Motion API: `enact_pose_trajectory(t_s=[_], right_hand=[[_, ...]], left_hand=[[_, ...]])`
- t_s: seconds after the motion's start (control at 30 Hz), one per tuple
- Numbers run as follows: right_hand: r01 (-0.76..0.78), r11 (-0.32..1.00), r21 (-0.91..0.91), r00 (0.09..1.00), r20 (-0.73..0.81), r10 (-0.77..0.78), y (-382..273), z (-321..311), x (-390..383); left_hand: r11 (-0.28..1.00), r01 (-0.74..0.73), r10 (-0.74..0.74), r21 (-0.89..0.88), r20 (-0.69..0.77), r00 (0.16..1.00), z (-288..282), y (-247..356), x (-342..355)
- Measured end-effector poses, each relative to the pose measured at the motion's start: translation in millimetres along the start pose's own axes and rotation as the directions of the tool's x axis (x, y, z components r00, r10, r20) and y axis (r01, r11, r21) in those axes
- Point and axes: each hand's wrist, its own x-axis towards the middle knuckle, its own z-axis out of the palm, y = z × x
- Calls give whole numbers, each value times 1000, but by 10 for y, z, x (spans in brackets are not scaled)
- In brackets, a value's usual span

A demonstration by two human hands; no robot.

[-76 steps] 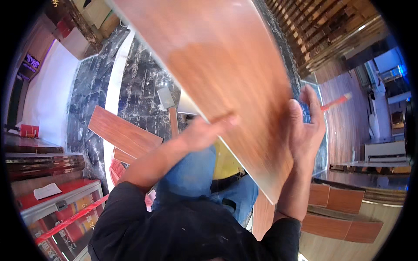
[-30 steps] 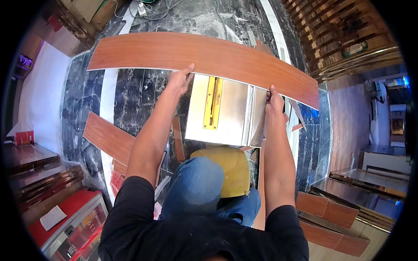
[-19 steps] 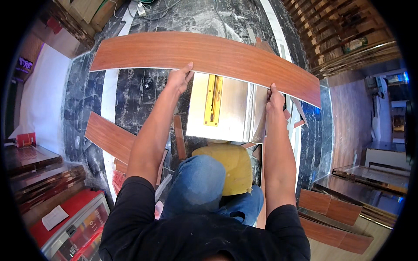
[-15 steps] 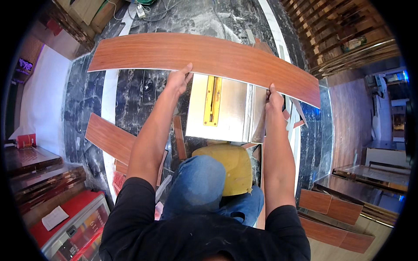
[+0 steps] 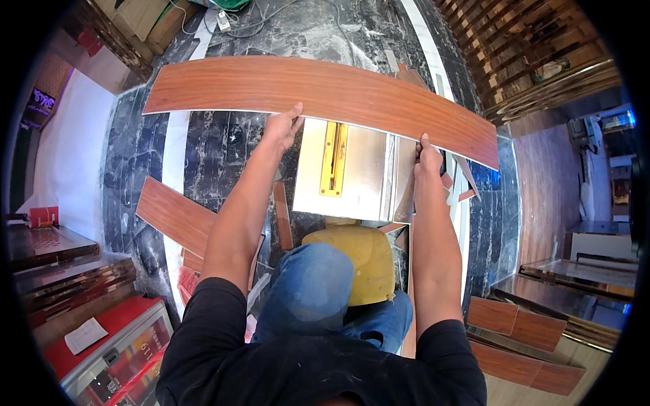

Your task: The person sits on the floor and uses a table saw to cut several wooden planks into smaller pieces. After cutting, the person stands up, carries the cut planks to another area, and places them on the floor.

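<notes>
**Two-Handed Hold on the Wood-Grain Plank: Edges, Room and Arm Pose**

Your reddish-brown wood-grain plank (image 5: pixel 325 84) lies crosswise just beyond your fingers. Its white near edge runs through both grips; its far edge faces black tiled floor (image 5: pixel 291 40), where a grey cable (image 5: pixel 261 28) lies well ahead of your fingertips. The left end projects far out from your left fingers, past a white floor strip (image 5: pixel 175 145), with more tile before the pale wall (image 5: pixel 71 128). The right end extends a shorter way from your right fingers, near the slatted wood panel (image 5: pixel 521 47).

Between your hands, on the near side of the plank, is a metal saw table (image 5: pixel 365 166) with a yellow slotted insert (image 5: pixel 340 159). The plank hides the table's far edge; you cannot tell from this view whether the two touch. Loose strips (image 5: pixel 467 177) lie just right of your right fingers. A narrow wood strip (image 5: pixel 282 215) lies on your side of your left fingers.

Your left hand (image 5: pixel 279 130) pinches the near edge: thumb on the upper face, fingers curled below. Your right hand (image 5: pixel 428 161) grips likewise, fingers partly hidden. Both arms reach forward, the left forearm (image 5: pixel 244 193) slanting inward toward its fingers, the right forearm (image 5: pixel 435 237) nearly straight ahead.
</notes>
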Motion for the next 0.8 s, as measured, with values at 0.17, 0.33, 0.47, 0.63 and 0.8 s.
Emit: enact_pose_trajectory(t_s=[0.17,0.33,0.47,0.63,0.8], right_hand=[[18,1000,-8,1000,-4,-18,34,-50,100],[13,1000,-18,1000,0,-13,46,-39,53],[6,1000,-21,1000,7,-6,30,-53,-8],[72,997,26,997,8,-72,101,-94,106],[52,998,18,999,3,-52,96,-95,36]], left_hand=[[1000,4,-4,5,-21,1000,48,-8,-16],[1000,17,-17,22,-22,1000,40,11,-61],[1000,25,-25,-1,5,1000,40,39,-81],[1000,7,-6,21,-31,1000,119,40,-161],[999,29,-27,34,-56,998,64,29,-160]])
